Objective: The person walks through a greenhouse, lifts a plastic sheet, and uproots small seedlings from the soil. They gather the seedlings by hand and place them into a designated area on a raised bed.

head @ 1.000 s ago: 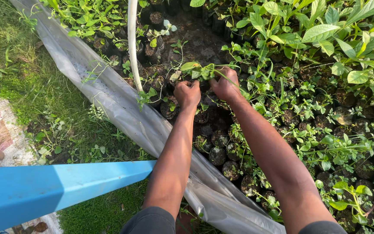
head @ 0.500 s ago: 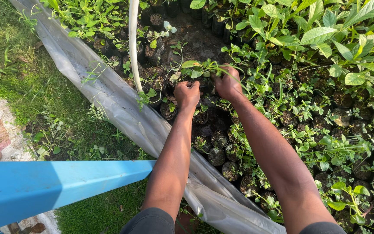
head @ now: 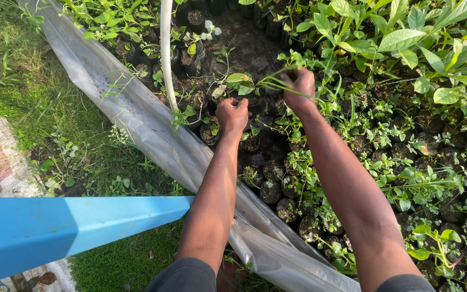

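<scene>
Nearest the camera a blue beam [head: 55, 230] crosses the lower left, and past it a clear plastic sheet [head: 152, 135] runs from far left to near right, edging a bed of small black pots [head: 271, 189] packed side by side. Both forearms reach over the sheet into the bed, nearly straight, knuckles up.

The left hand [head: 232, 114] is clenched into a fist low among the pots, just right of a white pipe [head: 167, 54] that stands up out of the bed (what the fist holds, if anything, is hidden under the fingers). The right hand [head: 298, 85] lies a little farther and to the right — its grip is closed on a thin green stem [head: 277, 81]. The stem's long axis runs leftward and slightly near from the fist, toward a seedling [head: 239, 81] with broad leaves that sits between the two hands, just beyond the left one.

So the stem lies left of the right hand and far-right of the left hand; the right hand has it, the left is close beside.

Farther on, bare dark soil [head: 249, 46] shows, with taller leafy plants [head: 433, 43] to the far right.
</scene>
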